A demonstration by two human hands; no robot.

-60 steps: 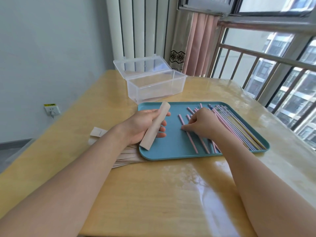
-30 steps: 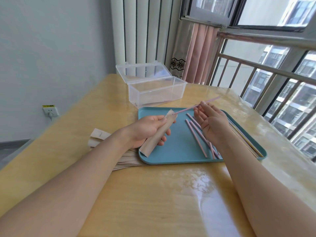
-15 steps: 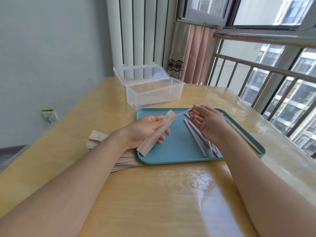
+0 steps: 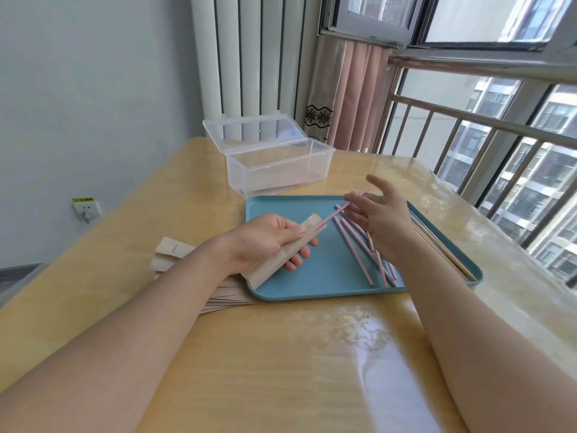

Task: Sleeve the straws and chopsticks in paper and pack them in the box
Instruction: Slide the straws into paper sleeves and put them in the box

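Sunlit through a barred window at two o'clock, a glossy yellow bench [image 4: 281,354] carries a teal tray [image 4: 312,285], and behind that, at twelve o'clock, a clear box [image 4: 274,170] with its lid thrown back. The left hand [image 4: 265,242] grips a tan paper sleeve [image 4: 287,248], whose open mouth points toward one o'clock. The right hand [image 4: 381,214], fingers mostly spread, pinches a pink straw [image 4: 343,207] near its far end; the near tip seems just inside the sleeve mouth. Straw and sleeve lie nearly on one axis, seven o'clock to one o'clock, so the coming push likely runs down toward seven. More pink straws [image 4: 359,248] lie loose on the tray under the right wrist, spare sleeves [image 4: 175,254] are stacked at nine o'clock beneath the left forearm. No sleeved piece can be made out in the box.
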